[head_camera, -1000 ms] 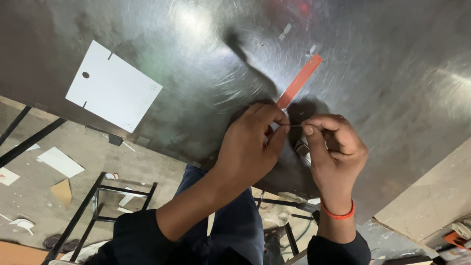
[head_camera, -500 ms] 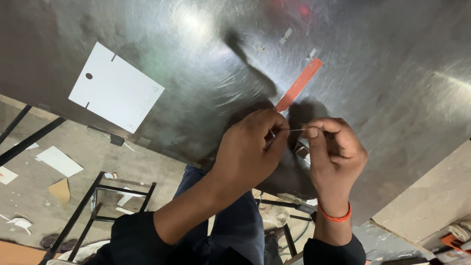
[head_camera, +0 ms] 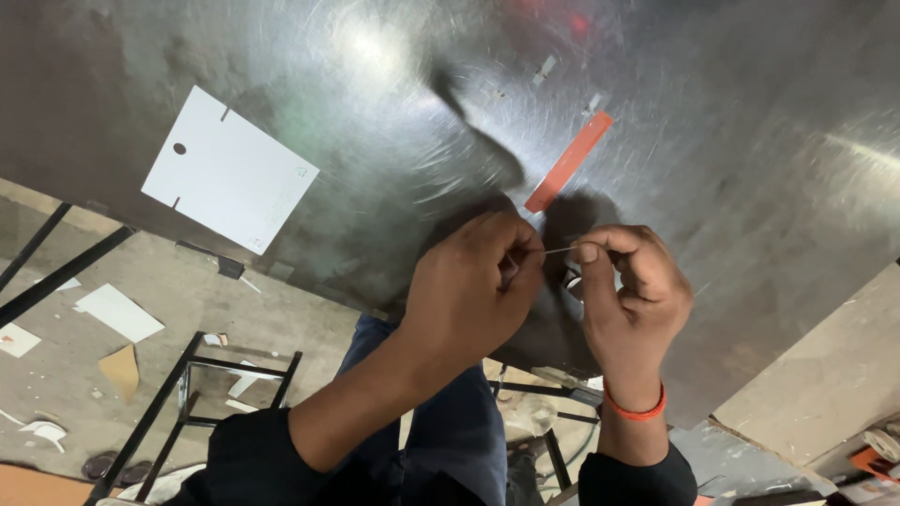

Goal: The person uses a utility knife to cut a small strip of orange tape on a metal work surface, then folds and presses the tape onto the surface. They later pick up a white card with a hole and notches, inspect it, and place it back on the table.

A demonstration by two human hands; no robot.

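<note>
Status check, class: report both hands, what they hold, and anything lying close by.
Left hand and right hand both pinching a thin wire. Over scratched metal table. Orange strip just beyond; white card off left.

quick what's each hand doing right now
Left hand: closed, pinching one end of a thin pale thread.
Right hand: closed, pinching the thread's other end.

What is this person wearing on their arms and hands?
Both hands are bare, with no gloves or rings visible. The left hand comes out of a dark sleeve pushed up the forearm. The right hand has an orange band around the wrist, above another dark sleeve.
</note>
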